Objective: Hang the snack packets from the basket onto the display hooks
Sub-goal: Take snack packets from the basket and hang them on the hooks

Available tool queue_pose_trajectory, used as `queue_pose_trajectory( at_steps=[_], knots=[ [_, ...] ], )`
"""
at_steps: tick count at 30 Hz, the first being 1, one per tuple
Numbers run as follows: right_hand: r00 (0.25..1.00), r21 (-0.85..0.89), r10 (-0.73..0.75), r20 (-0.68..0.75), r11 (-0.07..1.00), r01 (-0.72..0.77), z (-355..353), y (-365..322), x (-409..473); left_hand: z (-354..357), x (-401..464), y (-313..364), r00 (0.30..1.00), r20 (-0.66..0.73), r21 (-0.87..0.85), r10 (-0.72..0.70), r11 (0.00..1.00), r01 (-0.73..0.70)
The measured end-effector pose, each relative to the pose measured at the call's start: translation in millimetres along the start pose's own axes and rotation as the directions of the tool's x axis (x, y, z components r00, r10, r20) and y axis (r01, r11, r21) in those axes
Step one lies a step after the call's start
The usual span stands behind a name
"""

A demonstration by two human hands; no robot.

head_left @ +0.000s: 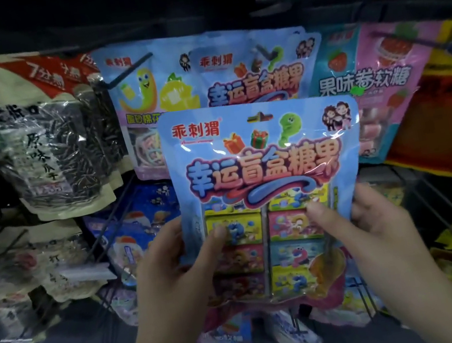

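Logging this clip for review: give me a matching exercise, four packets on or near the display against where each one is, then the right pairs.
Things:
1. blue blind-box candy packet
2. sunflower seed packet
3. pink strawberry candy packet
4. marshmallow packet

Places:
A. hanging at far left
B. gripped by left hand and right hand
C. hanging right of the matching hung blind-box packet
D. hanging left of that hung packet

Pairs: 1-B, 2-A, 3-C, 4-D

Blue candy packet [264,176] upright before hooks [266,52]
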State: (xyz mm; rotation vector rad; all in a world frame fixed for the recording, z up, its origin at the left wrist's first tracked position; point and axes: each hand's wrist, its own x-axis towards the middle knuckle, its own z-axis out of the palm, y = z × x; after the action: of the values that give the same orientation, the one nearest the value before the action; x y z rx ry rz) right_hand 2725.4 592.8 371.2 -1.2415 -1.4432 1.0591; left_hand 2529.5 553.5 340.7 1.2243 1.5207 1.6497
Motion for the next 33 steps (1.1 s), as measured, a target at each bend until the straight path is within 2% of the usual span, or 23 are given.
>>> queue_pose_trajectory(
  at_steps=[17, 20, 33],
  knots=[
    [0.978, 0.036, -0.201, -0.063, 0.978, 0.204, -16.5, -39.2, 10.0, 8.5, 15.5, 47.9, 0.985, -0.007, 0.008, 0.174, 0.985, -0.174],
    [0.973, 0.043, -0.219, -0.075, 0.974, 0.222, -17.0, -43.2, 10.9, 10.4, 18.9, 53.2, 0.987, -0.008, 0.017, 0.158, 0.987, -0.158],
    [0.983, 0.031, -0.170, -0.066, 0.985, 0.173, -21.5, -36.6, 11.7, 12.9, 23.4, 50.3, 0.990, 0.050, 0.084, 0.135, 0.987, -0.139]
  ],
)
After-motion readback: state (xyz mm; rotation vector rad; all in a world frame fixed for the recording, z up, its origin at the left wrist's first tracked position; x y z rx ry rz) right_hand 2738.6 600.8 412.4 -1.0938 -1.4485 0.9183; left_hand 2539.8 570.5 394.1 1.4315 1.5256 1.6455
